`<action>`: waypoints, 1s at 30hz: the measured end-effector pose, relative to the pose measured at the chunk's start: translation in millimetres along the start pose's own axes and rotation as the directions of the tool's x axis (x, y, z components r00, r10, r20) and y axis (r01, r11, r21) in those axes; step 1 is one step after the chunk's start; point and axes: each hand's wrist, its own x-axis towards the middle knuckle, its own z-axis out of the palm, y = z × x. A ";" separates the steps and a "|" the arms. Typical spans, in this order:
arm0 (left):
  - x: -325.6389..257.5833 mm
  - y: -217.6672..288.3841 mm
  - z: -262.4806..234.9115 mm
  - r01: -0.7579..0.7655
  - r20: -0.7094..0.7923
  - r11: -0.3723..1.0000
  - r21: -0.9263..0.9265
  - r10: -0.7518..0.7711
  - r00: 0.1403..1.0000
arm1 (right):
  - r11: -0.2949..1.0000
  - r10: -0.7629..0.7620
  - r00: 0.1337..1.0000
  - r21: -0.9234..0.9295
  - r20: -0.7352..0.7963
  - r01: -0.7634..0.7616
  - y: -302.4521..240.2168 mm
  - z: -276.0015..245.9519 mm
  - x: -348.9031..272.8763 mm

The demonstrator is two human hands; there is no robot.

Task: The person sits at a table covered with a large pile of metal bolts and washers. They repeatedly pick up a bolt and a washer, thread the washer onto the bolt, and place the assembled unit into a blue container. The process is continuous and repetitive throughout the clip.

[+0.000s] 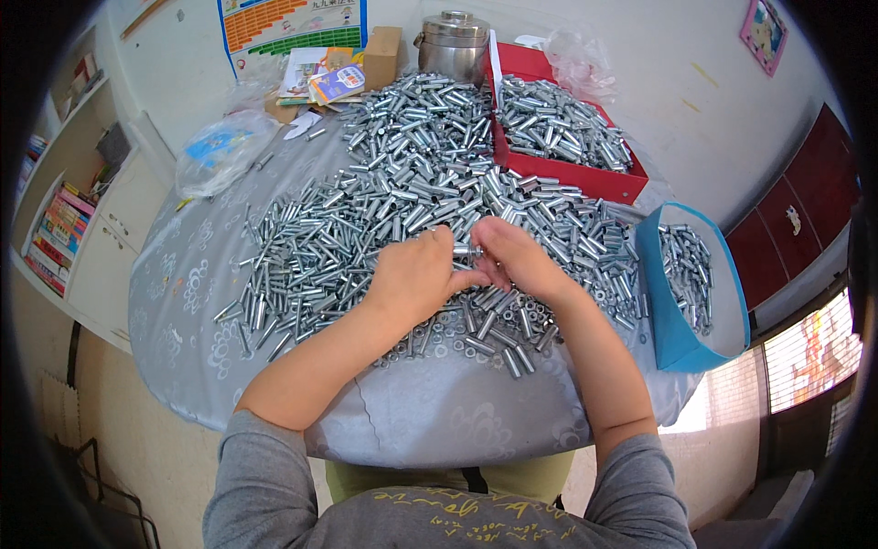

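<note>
Over the middle of the table my left hand and my right hand meet, fingers closed. Between their fingertips is a shiny metal expansion bolt, gripped from both sides and partly hidden by the fingers. A wide heap of silvery metal sleeves spreads under and beyond my hands. Long thin bolts lie mostly on the heap's left side. Small washers and nuts are scattered near my wrists, beside a few loose sleeves.
A red box full of metal parts stands at the back right, a blue fabric bin of them at the right edge. Behind the heap are a steel pot, a cardboard box and papers. A plastic bag lies at left.
</note>
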 end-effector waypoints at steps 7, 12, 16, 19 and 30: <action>0.0 -0.9 0.1 0.016 0.015 0.999 -0.029 -0.015 1.000 | 0.998 -0.033 0.999 0.059 -0.022 0.034 3.4 2.6 4.0; 0.3 1.6 -2.4 0.009 0.015 0.999 -0.039 -0.009 1.000 | 0.980 -0.172 0.973 0.077 -0.154 0.186 15.0 1.3 12.9; -0.9 -1.0 1.0 0.007 0.001 1.000 -0.026 -0.007 1.000 | 0.998 0.017 1.000 0.055 0.024 -0.019 3.1 0.5 5.3; -0.9 1.8 0.8 -0.003 0.022 1.000 -0.030 0.004 1.000 | 0.999 -0.015 0.998 0.041 -0.066 0.018 11.9 3.4 10.9; -1.4 0.3 3.1 0.021 0.049 0.999 -0.026 -0.020 0.999 | 0.998 0.040 0.998 0.053 -0.038 -0.038 8.4 4.7 8.0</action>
